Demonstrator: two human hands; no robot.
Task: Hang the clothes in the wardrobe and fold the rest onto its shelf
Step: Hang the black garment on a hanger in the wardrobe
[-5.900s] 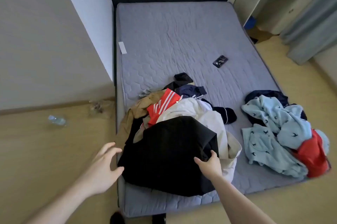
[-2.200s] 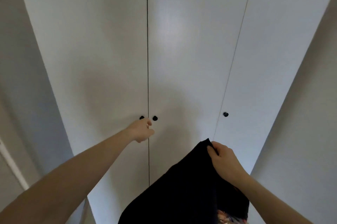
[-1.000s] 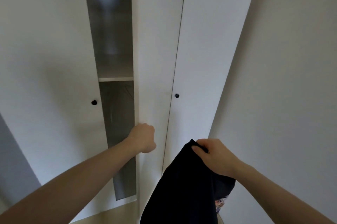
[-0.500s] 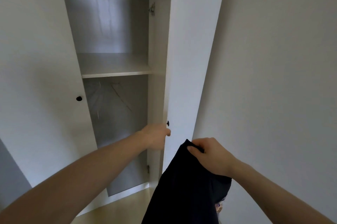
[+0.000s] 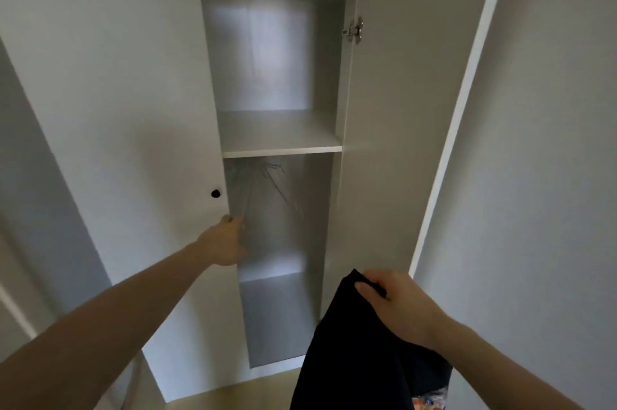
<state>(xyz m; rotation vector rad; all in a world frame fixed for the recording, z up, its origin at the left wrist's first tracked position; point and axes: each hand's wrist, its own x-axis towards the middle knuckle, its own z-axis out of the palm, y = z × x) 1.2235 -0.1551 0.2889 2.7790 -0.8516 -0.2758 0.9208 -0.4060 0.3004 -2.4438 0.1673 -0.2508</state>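
Note:
The white wardrobe stands in front of me with its middle door [image 5: 400, 142] swung wide to the right. Inside, a bare shelf [image 5: 282, 151] spans the compartment. Several thin wire hangers [image 5: 273, 175] hang just beneath it. My left hand [image 5: 227, 239] reaches into the lower compartment, its fingertips at the low end of one hanger. Whether it holds the wire is unclear. My right hand [image 5: 390, 306] grips the top edge of a black garment [image 5: 344, 359], which hangs down in front of the wardrobe's right side.
The left door [image 5: 133, 109] stays closed, with a black knob [image 5: 216, 193] just above my left hand. A plain wall [image 5: 541, 175] lies to the right of the open door. A strip of wooden floor [image 5: 253, 389] shows below the wardrobe.
The middle door has swung fully open. My left hand let go of its edge and moved left into the lower compartment toward the hangers. My right hand still holds the black garment.

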